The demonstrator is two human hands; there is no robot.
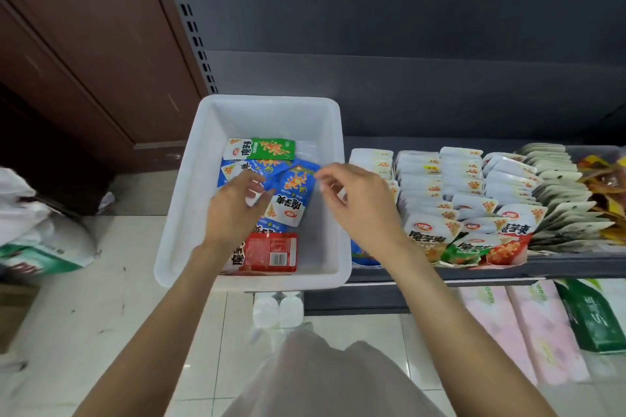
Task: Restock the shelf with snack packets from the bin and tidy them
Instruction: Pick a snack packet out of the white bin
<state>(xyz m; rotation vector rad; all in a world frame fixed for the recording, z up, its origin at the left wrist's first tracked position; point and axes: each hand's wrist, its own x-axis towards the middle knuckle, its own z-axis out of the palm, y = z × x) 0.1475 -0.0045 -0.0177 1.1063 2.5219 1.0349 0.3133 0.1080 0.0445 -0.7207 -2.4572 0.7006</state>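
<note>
A white plastic bin (pixel 189 179) stands on the left end of the dark shelf (pixel 508 269). Inside lie several snack packets: a green one (pixel 271 148) at the back, blue ones in the middle, and a red one (pixel 271 252) at the front. My left hand (pixel 233 210) is down in the bin, its curled fingers gripping the left edge of a tilted blue packet (pixel 293 195). My right hand (pixel 352 200) hovers over the bin's right side, fingers loosely curled and fingertips close to that packet's upper right corner.
Rows of white snack packets (pixel 450 186) stand upright on the shelf right of the bin, with pale and yellow packs further right. Pink tissue packs (pixel 515 328) and a green pack (pixel 596 315) sit on the lower shelf. Bottles (pixel 277 310) and white bags (pixel 37 234) stand on the tiled floor.
</note>
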